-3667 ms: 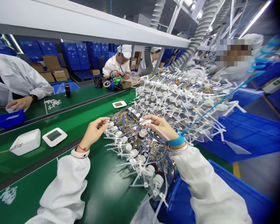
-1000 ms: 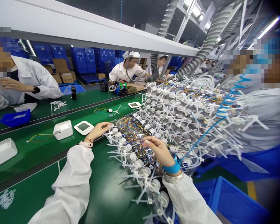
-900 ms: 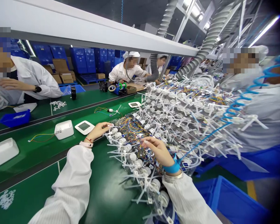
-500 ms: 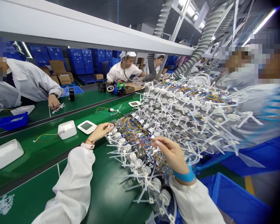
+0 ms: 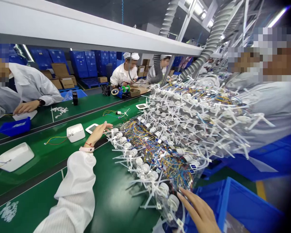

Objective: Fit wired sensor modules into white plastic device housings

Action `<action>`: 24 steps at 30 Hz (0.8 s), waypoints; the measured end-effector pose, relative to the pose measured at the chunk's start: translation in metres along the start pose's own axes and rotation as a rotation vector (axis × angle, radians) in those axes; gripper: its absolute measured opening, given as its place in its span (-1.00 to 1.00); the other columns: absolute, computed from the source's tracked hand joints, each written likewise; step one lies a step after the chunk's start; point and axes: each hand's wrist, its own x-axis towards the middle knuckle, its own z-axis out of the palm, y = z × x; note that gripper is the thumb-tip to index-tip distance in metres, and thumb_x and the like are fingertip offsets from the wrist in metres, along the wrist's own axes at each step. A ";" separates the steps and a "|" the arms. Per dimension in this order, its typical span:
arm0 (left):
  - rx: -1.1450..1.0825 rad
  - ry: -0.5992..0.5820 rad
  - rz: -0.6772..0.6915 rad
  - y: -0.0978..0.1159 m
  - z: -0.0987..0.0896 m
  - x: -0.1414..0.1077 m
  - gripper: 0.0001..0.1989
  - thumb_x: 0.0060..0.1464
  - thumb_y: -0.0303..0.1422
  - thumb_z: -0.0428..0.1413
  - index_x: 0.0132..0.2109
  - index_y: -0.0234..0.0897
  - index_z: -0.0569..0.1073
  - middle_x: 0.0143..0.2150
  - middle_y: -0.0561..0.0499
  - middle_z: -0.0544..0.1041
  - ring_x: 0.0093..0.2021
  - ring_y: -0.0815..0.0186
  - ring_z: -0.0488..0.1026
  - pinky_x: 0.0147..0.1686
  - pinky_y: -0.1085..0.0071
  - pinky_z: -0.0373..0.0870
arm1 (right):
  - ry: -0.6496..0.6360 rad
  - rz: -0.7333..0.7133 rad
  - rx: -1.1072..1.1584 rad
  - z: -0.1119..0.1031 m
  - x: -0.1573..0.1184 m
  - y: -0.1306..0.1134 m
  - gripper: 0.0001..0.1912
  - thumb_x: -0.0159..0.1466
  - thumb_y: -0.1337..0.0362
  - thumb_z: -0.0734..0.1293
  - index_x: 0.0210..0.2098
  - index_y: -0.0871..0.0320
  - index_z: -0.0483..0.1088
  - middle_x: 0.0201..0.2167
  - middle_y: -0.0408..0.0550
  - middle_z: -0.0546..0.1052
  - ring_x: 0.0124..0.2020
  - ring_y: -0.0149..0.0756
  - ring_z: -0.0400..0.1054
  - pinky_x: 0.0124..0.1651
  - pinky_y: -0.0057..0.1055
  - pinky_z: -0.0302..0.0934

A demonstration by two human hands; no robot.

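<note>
A large pile of wired parts [image 5: 157, 152], with white cylinders, white cable ties and coloured wires in clear plastic, covers the right of the green bench. At its far left edge is my left hand [image 5: 98, 132], fingers spread, the tips by the nearest white cylinders. My right hand [image 5: 199, 208] lies low at the pile's near right end, fingers apart, fingertips beside a black and white cylinder [image 5: 173, 202]. Neither hand visibly holds anything. Partly behind my left hand a white panel with a grey screen [image 5: 91, 128] rests on the green conveyor belt [image 5: 60, 150].
White housings [image 5: 76, 132] lie along the belt, one trailing wires. Blue bins [image 5: 247, 207] stand at the lower right. Small white rings [image 5: 8, 211] lie at the lower left. Other people in white sit across the line and at the right. Grey ducts hang above.
My right hand has moved down from the pile's middle to its near end. My left hand shifted slightly left and up. The belt items moved right; the person at the left drew a hand back.
</note>
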 end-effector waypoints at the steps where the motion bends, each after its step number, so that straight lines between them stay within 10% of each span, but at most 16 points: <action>1: 0.008 0.017 0.007 0.000 -0.001 0.000 -0.38 0.05 0.11 -0.18 -0.16 -0.33 0.46 -0.15 -0.15 0.49 -0.26 0.22 0.43 -0.32 0.39 0.31 | 0.006 -0.001 -0.018 -0.002 0.007 -0.007 -0.10 0.05 0.04 0.34 0.27 0.03 -0.13 0.10 0.09 0.27 0.04 0.07 0.20 -0.02 -0.09 0.13; 24: 0.079 -0.723 0.181 0.035 0.055 -0.023 -0.67 -0.06 -0.26 0.17 -0.13 -0.32 0.40 -0.11 -0.07 0.42 -0.15 0.26 0.36 -0.11 0.37 0.26 | -0.276 0.037 0.360 0.010 0.166 -0.044 -0.25 0.04 0.22 0.35 0.19 0.20 0.06 0.00 0.12 0.26 0.00 -0.08 0.19 0.03 -0.15 0.13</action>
